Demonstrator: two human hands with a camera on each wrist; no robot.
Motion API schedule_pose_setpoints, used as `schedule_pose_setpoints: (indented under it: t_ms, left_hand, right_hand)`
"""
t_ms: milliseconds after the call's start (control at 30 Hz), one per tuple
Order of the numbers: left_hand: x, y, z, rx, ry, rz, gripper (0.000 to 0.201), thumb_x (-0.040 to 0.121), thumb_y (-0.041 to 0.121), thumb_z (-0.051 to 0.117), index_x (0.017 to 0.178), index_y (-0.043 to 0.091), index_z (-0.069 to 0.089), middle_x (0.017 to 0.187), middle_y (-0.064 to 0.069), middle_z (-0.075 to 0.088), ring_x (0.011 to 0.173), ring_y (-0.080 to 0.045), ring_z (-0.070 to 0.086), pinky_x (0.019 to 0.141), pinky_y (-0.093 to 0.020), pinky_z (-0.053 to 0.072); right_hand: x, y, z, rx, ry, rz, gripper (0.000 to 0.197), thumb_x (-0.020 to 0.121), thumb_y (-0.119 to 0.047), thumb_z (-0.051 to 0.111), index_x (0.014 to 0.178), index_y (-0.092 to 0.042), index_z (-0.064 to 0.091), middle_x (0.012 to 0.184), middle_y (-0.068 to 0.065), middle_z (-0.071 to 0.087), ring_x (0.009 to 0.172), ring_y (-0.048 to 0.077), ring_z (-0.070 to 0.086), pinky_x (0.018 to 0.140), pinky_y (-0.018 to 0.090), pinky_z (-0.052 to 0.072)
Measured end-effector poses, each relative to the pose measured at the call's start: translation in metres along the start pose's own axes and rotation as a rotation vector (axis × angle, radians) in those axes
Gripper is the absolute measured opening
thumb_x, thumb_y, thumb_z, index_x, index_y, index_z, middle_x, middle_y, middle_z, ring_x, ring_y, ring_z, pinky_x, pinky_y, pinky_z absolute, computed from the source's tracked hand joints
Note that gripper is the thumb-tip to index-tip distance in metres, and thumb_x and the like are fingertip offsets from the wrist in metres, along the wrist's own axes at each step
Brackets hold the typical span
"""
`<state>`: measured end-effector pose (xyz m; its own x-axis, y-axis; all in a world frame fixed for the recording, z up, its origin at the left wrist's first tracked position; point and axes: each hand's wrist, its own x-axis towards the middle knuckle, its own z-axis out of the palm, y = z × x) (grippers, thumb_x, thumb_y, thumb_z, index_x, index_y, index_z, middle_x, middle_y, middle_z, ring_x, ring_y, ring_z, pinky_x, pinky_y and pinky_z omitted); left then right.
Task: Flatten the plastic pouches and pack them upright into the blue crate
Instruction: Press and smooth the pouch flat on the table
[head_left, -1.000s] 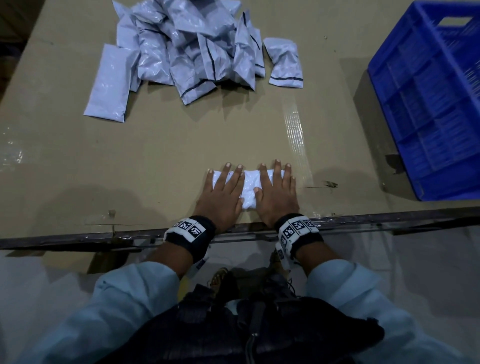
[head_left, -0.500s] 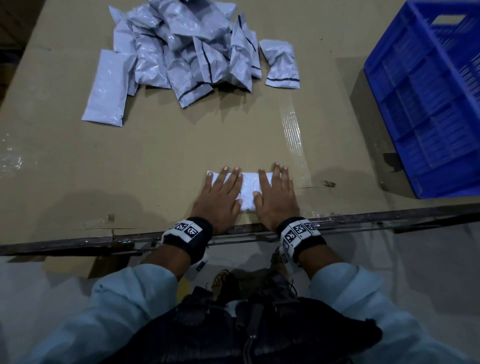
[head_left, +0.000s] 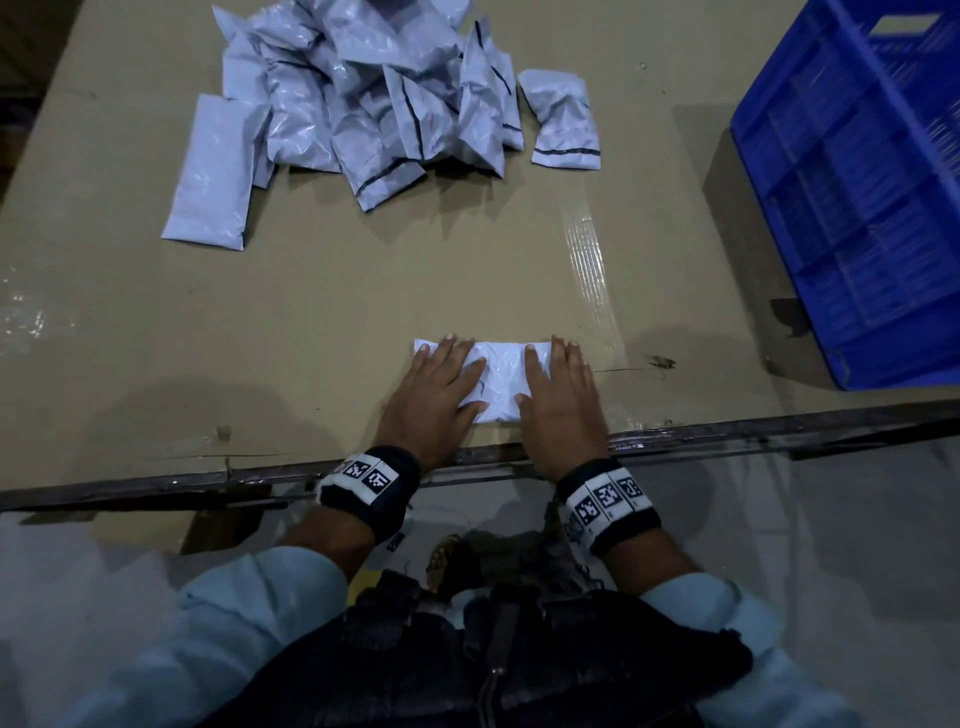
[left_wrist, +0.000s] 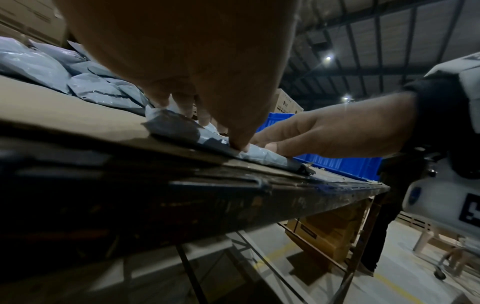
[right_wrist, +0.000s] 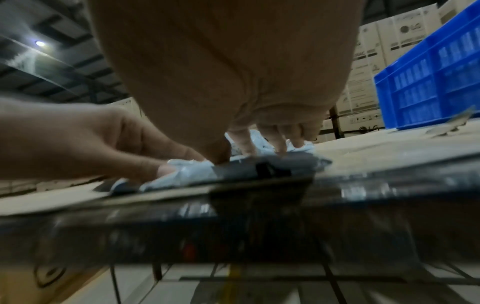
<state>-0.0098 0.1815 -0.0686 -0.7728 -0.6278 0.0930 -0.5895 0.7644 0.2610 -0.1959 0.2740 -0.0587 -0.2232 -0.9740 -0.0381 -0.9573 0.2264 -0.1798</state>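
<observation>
Pressing flat-fingered, left hand and right hand pin pouch near table edge.

1 pouch under hands; approx 12 in pile; 1 blue crate; 2 hands.

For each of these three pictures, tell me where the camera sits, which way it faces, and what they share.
Head: worn high, looks down at the left hand and right hand pressing a pouch; sleeves show.
Left wrist: below the palm, faces rightward along the table edge toward the blue crate.
Right wrist: under the palm, faces forward over the pouch.
Shared: all show both hands, pouch and crate.
</observation>
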Motion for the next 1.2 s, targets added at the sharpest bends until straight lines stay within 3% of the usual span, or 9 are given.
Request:
schedule_pose_setpoints:
  t_ms: [167, 267, 533, 667, 733, 833, 933, 1067, 1200]
  left_hand:
    - [-0.001, 0.001, 0.005, 0.037, -0.059, -0.006, 0.059, 0.102, 0.038, 0.032, 0.151, 0.008, 0.045, 0.161, -0.010, 0.038, 0.152, -0.031, 0.028, 0.123, -0.053, 0.023]
    - [-0.002, 0.001, 0.007, 0.044, -0.077, -0.007, 0.062, 0.102, 0.040, 0.028, 0.155, 0.009, 0.039, 0.163, -0.009, 0.034, 0.153, -0.030, 0.026, 0.124, -0.052, 0.019]
    - [-0.001, -0.004, 0.006, 0.037, -0.060, 0.007, 0.062, 0.103, 0.042, 0.029, 0.156, 0.011, 0.039, 0.163, -0.005, 0.035, 0.153, -0.027, 0.027, 0.125, -0.048, 0.017]
    - [-0.001, -0.005, 0.004, -0.052, -0.049, -0.003, 0.061, 0.101, 0.040, 0.044, 0.155, 0.012, 0.039, 0.164, -0.004, 0.034, 0.153, -0.026, 0.025, 0.125, -0.050, 0.017]
    - [0.000, -0.008, -0.001, -0.093, -0.038, 0.017, 0.060, 0.098, 0.038, 0.052, 0.150, 0.011, 0.046, 0.161, -0.006, 0.040, 0.151, -0.030, 0.029, 0.124, -0.050, 0.021]
    - [0.002, -0.012, -0.006, -0.087, -0.014, 0.046, 0.058, 0.094, 0.041, 0.050, 0.142, 0.009, 0.055, 0.155, -0.012, 0.046, 0.147, -0.035, 0.035, 0.120, -0.051, 0.030]
    - [-0.004, -0.015, -0.004, -0.030, -0.053, 0.015, 0.068, 0.097, 0.046, 0.041, 0.152, 0.006, 0.042, 0.162, -0.016, 0.033, 0.151, -0.036, 0.028, 0.120, -0.053, 0.028]
    - [-0.013, -0.017, 0.000, 0.118, -0.074, 0.015, 0.071, 0.104, 0.049, 0.026, 0.162, 0.009, 0.016, 0.170, -0.013, 0.008, 0.156, -0.032, 0.011, 0.124, -0.052, 0.018]
    - [-0.014, -0.013, 0.001, 0.124, -0.071, -0.012, 0.071, 0.104, 0.047, 0.025, 0.163, 0.011, 0.013, 0.171, -0.012, 0.007, 0.157, -0.031, 0.009, 0.122, -0.055, 0.020]
  right_hand:
    - [-0.004, -0.002, 0.008, 0.015, -0.007, -0.031, 0.063, 0.102, -0.028, 0.033, 0.160, -0.005, 0.022, 0.165, 0.028, 0.015, 0.153, 0.045, 0.013, 0.124, 0.053, 0.020]
    - [-0.002, 0.000, 0.006, 0.012, -0.011, -0.035, 0.064, 0.101, -0.028, 0.038, 0.159, -0.005, 0.024, 0.165, 0.027, 0.017, 0.153, 0.044, 0.015, 0.124, 0.053, 0.019]
    - [0.001, 0.000, 0.006, 0.030, -0.014, -0.040, 0.062, 0.103, -0.027, 0.039, 0.159, -0.006, 0.025, 0.165, 0.027, 0.017, 0.152, 0.044, 0.015, 0.124, 0.053, 0.019]
    - [-0.002, 0.003, 0.005, 0.071, -0.036, -0.029, 0.065, 0.101, -0.034, 0.031, 0.161, -0.012, 0.019, 0.167, 0.022, 0.012, 0.154, 0.041, 0.011, 0.123, 0.054, 0.020]
    - [-0.001, 0.005, 0.003, 0.112, -0.057, -0.034, 0.068, 0.100, -0.035, 0.038, 0.162, -0.013, 0.019, 0.168, 0.021, 0.010, 0.155, 0.040, 0.009, 0.124, 0.054, 0.020]
    - [0.000, 0.011, 0.000, 0.114, -0.073, 0.003, 0.076, 0.100, -0.040, 0.048, 0.162, -0.011, 0.016, 0.168, 0.023, 0.006, 0.154, 0.042, 0.003, 0.125, 0.054, 0.015]
    - [-0.004, 0.010, 0.007, 0.070, -0.069, 0.075, 0.083, 0.100, -0.052, 0.038, 0.162, -0.008, 0.007, 0.167, 0.025, -0.001, 0.154, 0.044, -0.003, 0.125, 0.055, 0.009]
    - [-0.007, 0.008, 0.014, 0.002, -0.037, 0.109, 0.084, 0.097, -0.061, 0.023, 0.163, -0.014, 0.002, 0.169, 0.021, -0.006, 0.155, 0.044, -0.004, 0.124, 0.056, 0.006]
    - [-0.007, 0.008, 0.014, -0.021, -0.054, 0.110, 0.083, 0.096, -0.060, 0.023, 0.163, -0.014, 0.006, 0.168, 0.022, -0.005, 0.154, 0.046, -0.003, 0.123, 0.060, 0.007]
